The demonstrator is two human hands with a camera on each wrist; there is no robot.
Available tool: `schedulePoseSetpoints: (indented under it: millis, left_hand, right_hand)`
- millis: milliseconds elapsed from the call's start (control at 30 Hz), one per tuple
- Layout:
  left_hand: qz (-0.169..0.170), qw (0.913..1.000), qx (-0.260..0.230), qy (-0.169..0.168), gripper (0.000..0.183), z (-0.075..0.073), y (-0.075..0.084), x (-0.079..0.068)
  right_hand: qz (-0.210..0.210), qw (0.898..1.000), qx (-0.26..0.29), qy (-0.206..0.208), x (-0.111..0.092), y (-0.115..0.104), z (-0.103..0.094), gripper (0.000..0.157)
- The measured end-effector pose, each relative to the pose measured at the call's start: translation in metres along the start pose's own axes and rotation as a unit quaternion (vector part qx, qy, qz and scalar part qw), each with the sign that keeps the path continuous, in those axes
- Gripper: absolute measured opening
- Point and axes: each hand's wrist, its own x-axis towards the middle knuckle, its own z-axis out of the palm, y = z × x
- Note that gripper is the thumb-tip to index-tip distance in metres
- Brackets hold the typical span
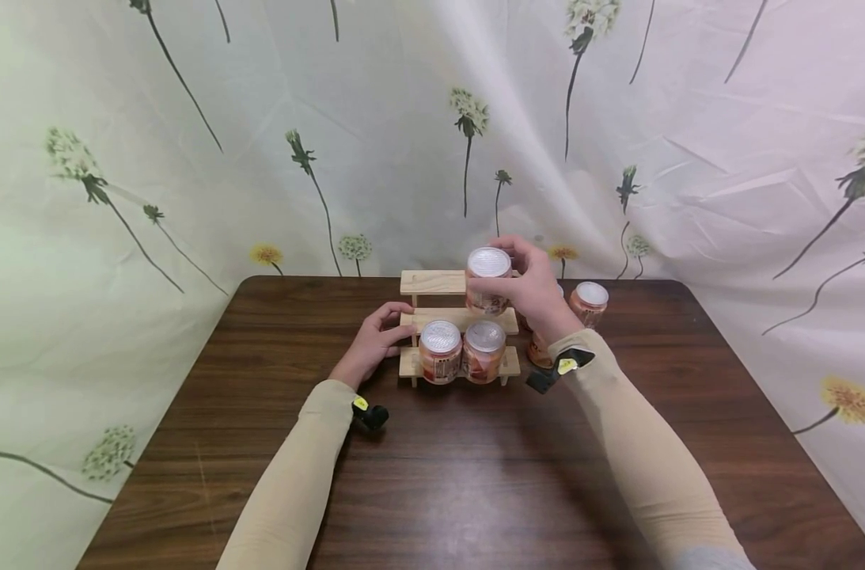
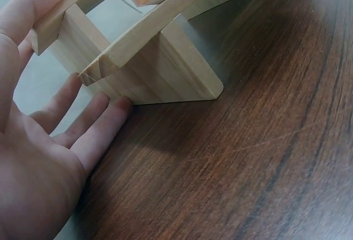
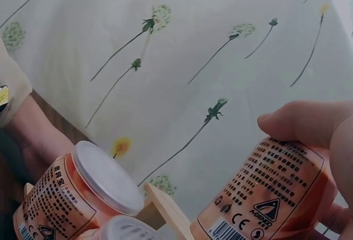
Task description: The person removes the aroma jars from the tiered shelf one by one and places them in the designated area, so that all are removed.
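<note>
In the head view, my right hand (image 1: pixel 535 289) grips an orange-labelled jar (image 1: pixel 488 273) with a pale lid, above the middle step of a three-step wooden rack (image 1: pixel 435 281). The right wrist view shows the thumb and fingers around that jar (image 3: pixel 265 190), its printed label facing the camera. Two similar jars stand side by side on the lowest step, a left jar (image 1: pixel 441 352) and a right jar (image 1: pixel 484 352). My left hand (image 1: pixel 377 340) touches the rack's left end. Its thumb rests on a plank and its extended fingers lie against the side panel (image 2: pixel 171 66).
More orange jars stand on the table to the right of the rack, one plainly visible jar (image 1: pixel 590 301) and others partly hidden by my right hand and wrist. The dark wooden table (image 1: pixel 432 475) meets a flower-printed curtain (image 1: pixel 404 158) behind the rack.
</note>
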Motion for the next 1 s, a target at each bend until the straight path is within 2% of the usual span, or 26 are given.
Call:
schedulePoseSetpoints:
  millis: [467, 667, 1000]
  left_hand:
    - [0.003, 1.0000, 0.009, 0.000, 0.039, -0.001, 0.000, 0.000]
    - [-0.001, 1.0000, 0.008, 0.004, 0.034, 0.000, -0.001, -0.001]
    - [0.001, 1.0000, 0.006, 0.005, 0.034, 0.001, 0.001, -0.002]
  right_hand:
    - [-0.012, 0.998, 0.031, 0.045, -0.016, 0.002, -0.028, 0.045]
    - [-0.018, 0.996, 0.070, 0.046, -0.021, 0.008, -0.042, 0.045]
    - [-0.026, 0.994, 0.090, 0.055, -0.030, 0.017, -0.062, 0.045]
